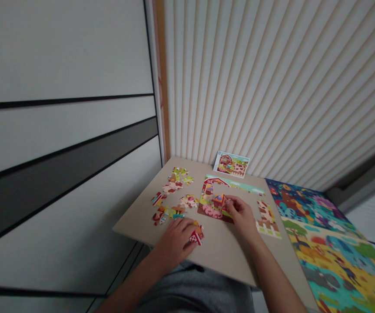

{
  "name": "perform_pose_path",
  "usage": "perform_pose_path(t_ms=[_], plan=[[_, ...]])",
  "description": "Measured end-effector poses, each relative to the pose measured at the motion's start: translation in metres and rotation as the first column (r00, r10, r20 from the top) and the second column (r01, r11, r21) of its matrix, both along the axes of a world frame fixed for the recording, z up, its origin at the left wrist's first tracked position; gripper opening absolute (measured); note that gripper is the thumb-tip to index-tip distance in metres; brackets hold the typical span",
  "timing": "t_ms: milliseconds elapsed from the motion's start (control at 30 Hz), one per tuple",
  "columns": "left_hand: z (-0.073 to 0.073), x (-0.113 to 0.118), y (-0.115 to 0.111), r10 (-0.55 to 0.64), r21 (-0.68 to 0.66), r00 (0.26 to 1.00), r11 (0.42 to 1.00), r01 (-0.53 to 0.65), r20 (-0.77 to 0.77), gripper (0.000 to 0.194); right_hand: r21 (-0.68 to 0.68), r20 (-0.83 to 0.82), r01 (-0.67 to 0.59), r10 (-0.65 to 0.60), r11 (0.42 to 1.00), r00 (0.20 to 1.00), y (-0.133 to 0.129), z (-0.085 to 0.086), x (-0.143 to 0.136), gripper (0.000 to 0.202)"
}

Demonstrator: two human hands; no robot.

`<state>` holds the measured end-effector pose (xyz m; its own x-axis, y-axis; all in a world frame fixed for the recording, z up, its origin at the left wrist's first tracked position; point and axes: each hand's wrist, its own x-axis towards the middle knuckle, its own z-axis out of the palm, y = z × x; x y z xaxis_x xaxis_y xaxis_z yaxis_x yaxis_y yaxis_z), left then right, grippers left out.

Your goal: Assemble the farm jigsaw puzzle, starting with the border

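Note:
On the table lies a partly joined farm jigsaw puzzle [211,211], with a barn, a pink pig and a strip of sky along its top. My right hand [242,215] pinches a small puzzle piece [224,201] at the puzzle's middle, beside a red and yellow part; the fingertips hide some of it. Lower left, my left hand [176,239] curls its fingers and thumb around puzzle pieces with a red barn door [196,237]. A joined cow and fence section [267,221] sits right of my right hand.
Several loose pieces [174,187] are spread over the left of the table [135,226]. A picture card [232,164] leans against the pleated wall at the back. Two colourful finished pictures [301,204] lie along the right side. A white panelled cabinet [60,174] borders the left.

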<state>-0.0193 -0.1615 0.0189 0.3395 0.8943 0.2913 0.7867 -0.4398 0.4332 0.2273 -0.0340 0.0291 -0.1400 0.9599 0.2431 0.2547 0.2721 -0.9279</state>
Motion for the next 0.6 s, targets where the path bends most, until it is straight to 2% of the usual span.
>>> perform_pose_path(t_ms=[233,367,433,533,600], plan=[[0.003,-0.031,0.017,0.073,0.074,0.991,0.995,-0.065,-0.114,0.043,0.015,0.005,-0.004,0.004,1.000,1.000,0.000,0.000,-0.001,0.049],[0.003,-0.048,0.021,0.022,0.021,0.993,1.000,-0.019,-0.118,0.049,0.019,0.004,-0.004,0.004,1.000,1.000,0.001,-0.001,0.000,0.051],[0.006,-0.053,0.025,0.004,0.024,0.995,1.000,-0.002,-0.100,0.046,0.015,0.003,-0.006,0.006,1.000,1.000,0.002,-0.002,0.000,0.051],[0.014,-0.059,0.048,0.045,0.052,0.995,0.998,-0.040,-0.084,0.036,0.022,0.002,-0.007,0.007,1.000,1.000,0.003,-0.006,0.000,0.049],[0.020,-0.066,0.077,0.135,0.072,0.986,0.989,-0.129,-0.094,0.033,0.022,0.003,-0.013,0.013,1.000,1.000,0.004,-0.009,0.000,0.048]])
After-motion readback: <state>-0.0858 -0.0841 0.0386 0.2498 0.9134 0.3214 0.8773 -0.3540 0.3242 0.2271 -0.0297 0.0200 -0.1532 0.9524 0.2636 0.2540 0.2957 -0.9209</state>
